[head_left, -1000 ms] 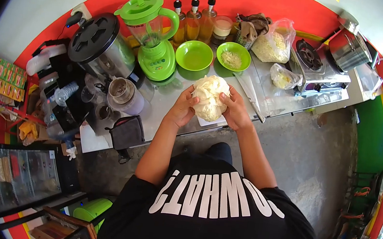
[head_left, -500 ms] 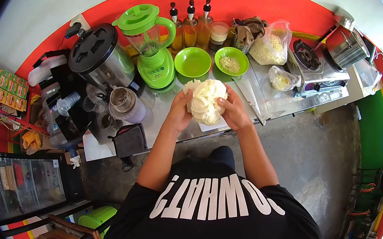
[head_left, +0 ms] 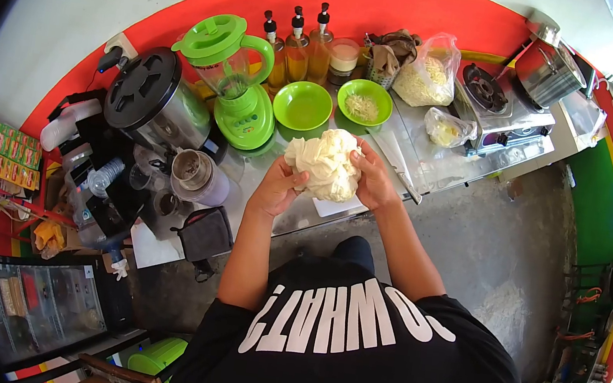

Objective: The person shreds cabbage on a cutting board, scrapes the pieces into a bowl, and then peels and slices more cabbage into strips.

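A pale cream cabbage (head_left: 328, 165) with crumpled outer leaves is held up between my two hands, above the counter's front edge. My left hand (head_left: 280, 186) closes on its loose left-side leaves, thumb on top. On the other side my right hand (head_left: 376, 179) grips the cabbage with the thumb pressed against its face. Below it, part of a white cutting board (head_left: 335, 207) shows. A knife (head_left: 396, 161) lies on the counter to the right of my right hand. Behind the cabbage stand a green bowl (head_left: 302, 106) and another green bowl holding pale shreds (head_left: 362, 108).
Left of the bowls are a green blender (head_left: 243, 113) and a large steel container with black lid (head_left: 146, 89). Pump bottles (head_left: 296, 51) line the wall. A bag of shreds (head_left: 426, 79) and a gas stove (head_left: 503, 109) stand right. A black pouch (head_left: 206, 232) hangs over the front edge.
My left hand has shifted left and slightly down. The leaves on the cabbage's left side now spread wider. My right hand stays on the cabbage, and the camera view has shifted slightly.
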The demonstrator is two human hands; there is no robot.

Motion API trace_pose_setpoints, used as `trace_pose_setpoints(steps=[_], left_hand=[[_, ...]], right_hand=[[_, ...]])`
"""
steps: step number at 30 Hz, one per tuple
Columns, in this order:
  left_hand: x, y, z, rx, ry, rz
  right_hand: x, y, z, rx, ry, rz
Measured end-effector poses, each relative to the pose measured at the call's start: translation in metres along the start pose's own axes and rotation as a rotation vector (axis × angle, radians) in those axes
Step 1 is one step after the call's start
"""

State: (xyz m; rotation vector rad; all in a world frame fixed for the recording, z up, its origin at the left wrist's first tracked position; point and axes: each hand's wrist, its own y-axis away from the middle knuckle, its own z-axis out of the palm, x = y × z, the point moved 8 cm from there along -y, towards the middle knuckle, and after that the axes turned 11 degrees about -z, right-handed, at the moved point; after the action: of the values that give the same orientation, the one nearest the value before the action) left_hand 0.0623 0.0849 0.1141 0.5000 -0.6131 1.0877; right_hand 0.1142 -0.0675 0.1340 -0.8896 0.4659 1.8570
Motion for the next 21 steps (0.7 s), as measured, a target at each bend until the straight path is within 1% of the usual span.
trace_pose_setpoints(steps=[3,5,7,12,14,16,18,21], left_hand=[[0.005,0.001,0.002,0.053,-0.087,-0.011],[0.007,0.003,0.001,0.091,-0.207,-0.018],[0.004,0.001,-0.001,0.123,-0.206,-0.014],[0.013,0.001,0.01,0.174,-0.198,-0.005],[0.021,-0.001,0.015,0.219,-0.317,0.028],[0.021,-0.005,0.019,0.232,-0.344,0.042],[0.022,-0.007,0.02,0.245,-0.371,0.061],[0.015,-0.008,0.017,0.259,-0.314,0.003]], right_hand=[[0.001,-0.002,-0.011,0.045,0.008,-0.005],[0.003,-0.003,-0.013,0.078,0.01,-0.004],[0.005,-0.003,-0.015,0.146,-0.016,-0.014],[0.004,-0.004,-0.013,0.208,0.005,-0.055],[0.004,-0.006,-0.016,0.241,0.019,-0.076],[0.007,-0.009,-0.017,0.278,-0.007,-0.045],[0.003,-0.008,-0.01,0.272,-0.029,-0.023],[0.002,-0.006,-0.006,0.283,-0.052,0.024]])
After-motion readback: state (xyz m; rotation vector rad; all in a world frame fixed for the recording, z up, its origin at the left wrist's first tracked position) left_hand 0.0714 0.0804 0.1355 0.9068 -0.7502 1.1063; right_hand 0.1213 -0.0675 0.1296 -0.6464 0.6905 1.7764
